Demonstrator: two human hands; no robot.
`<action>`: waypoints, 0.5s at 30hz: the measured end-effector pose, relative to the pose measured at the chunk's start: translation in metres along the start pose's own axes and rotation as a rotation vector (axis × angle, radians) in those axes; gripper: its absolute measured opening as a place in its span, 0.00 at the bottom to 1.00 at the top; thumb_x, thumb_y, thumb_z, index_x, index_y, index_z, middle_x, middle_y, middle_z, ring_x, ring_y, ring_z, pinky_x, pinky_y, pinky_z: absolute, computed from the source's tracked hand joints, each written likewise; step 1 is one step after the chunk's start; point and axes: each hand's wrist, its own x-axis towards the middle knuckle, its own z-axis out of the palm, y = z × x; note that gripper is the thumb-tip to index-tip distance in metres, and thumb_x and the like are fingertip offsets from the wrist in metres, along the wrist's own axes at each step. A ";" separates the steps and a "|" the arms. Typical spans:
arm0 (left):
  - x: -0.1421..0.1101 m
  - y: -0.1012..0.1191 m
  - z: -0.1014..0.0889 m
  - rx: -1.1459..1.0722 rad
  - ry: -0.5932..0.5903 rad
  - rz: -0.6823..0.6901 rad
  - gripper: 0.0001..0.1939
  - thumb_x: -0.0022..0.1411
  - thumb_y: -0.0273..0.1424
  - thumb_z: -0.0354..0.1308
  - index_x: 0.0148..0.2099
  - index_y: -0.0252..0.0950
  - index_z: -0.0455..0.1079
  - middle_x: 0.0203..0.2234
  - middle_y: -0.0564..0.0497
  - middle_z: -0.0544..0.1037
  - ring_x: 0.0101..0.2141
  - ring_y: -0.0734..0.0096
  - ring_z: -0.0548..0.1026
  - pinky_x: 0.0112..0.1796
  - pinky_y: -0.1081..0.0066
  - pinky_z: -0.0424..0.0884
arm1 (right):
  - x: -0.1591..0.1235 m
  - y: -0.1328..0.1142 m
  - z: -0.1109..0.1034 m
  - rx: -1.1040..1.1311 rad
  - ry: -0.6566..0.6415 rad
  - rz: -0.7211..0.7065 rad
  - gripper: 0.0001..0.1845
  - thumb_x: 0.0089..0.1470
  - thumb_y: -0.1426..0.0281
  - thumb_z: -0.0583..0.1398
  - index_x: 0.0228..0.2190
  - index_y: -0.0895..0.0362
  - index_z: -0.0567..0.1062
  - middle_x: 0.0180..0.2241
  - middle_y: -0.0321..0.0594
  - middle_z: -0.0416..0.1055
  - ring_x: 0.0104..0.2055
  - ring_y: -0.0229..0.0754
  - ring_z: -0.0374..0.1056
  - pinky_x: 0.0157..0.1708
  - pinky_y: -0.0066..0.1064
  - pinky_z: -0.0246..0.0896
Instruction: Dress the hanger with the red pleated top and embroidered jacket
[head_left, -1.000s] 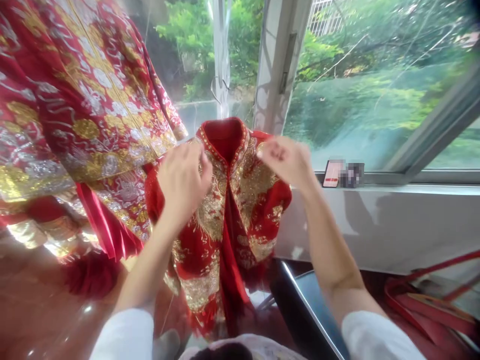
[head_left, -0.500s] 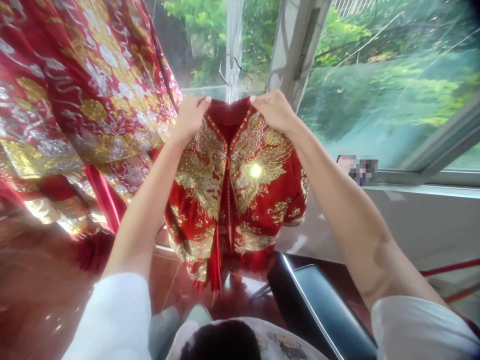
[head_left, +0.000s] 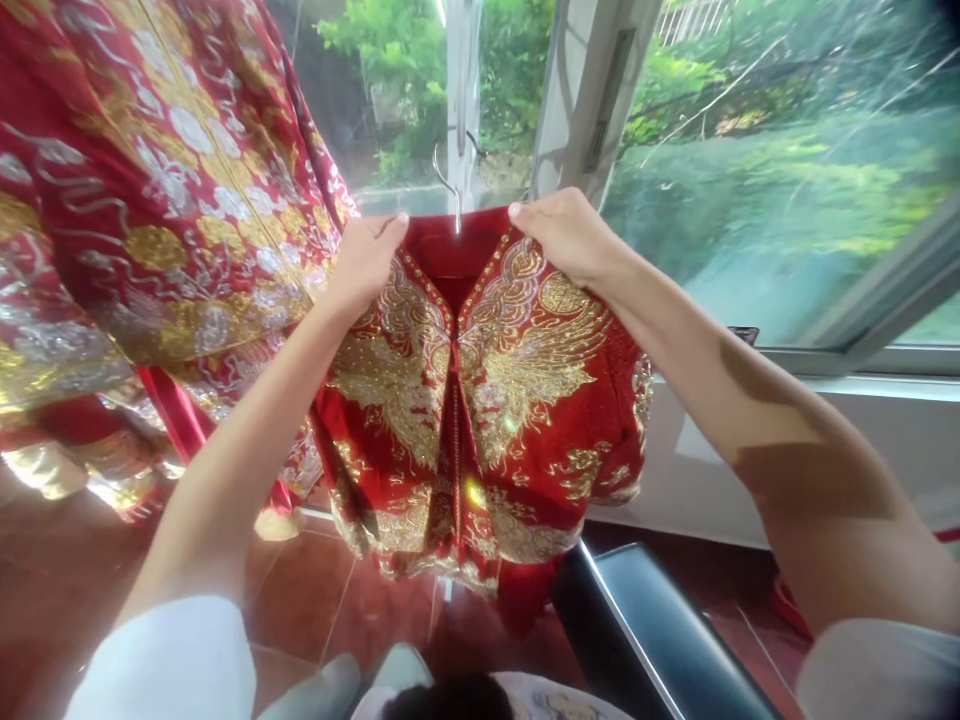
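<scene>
A red jacket with gold and silver wing-like embroidery hangs upright in front of me, its front edges meeting just below the V-shaped neckline. The metal hook of a hanger rises from behind the collar; the rest of the hanger is hidden inside. My left hand is closed on the jacket's shoulder beside the neckline, thumb on top. On the opposite shoulder, my right hand grips the cloth the same way. The fingers of both hands are mostly hidden behind the fabric.
Larger red garments with gold and silver embroidery hang at the left. Behind the jacket is a window with greenery outside. A black padded seat stands at lower right on the red tiled floor.
The jacket has come nearer and looks larger, with its shoulders spread wider. Both hands have moved slightly apart while keeping their hold. More of the hanger's hook shows inside the collar.
</scene>
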 end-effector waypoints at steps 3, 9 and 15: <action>-0.002 -0.012 -0.017 -0.038 -0.147 0.101 0.24 0.72 0.41 0.39 0.25 0.34 0.56 0.23 0.54 0.55 0.35 0.71 0.70 0.43 0.59 0.67 | -0.007 -0.005 -0.010 -0.088 -0.128 -0.007 0.28 0.63 0.58 0.48 0.17 0.62 0.60 0.25 0.30 0.63 0.29 0.27 0.63 0.31 0.24 0.57; -0.047 -0.068 -0.062 0.052 -0.448 0.011 0.20 0.57 0.48 0.57 0.35 0.34 0.70 0.26 0.50 0.71 0.35 0.64 0.72 0.38 0.66 0.70 | -0.045 0.016 -0.043 -0.149 -0.339 0.012 0.19 0.49 0.66 0.66 0.44 0.58 0.76 0.39 0.36 0.75 0.42 0.40 0.71 0.44 0.37 0.66; -0.103 -0.041 -0.005 0.360 0.336 -0.145 0.30 0.60 0.48 0.55 0.57 0.31 0.66 0.51 0.34 0.72 0.55 0.45 0.67 0.57 0.49 0.59 | -0.079 0.010 -0.003 -0.521 0.199 0.110 0.26 0.51 0.61 0.63 0.50 0.57 0.72 0.45 0.49 0.74 0.51 0.57 0.67 0.54 0.58 0.57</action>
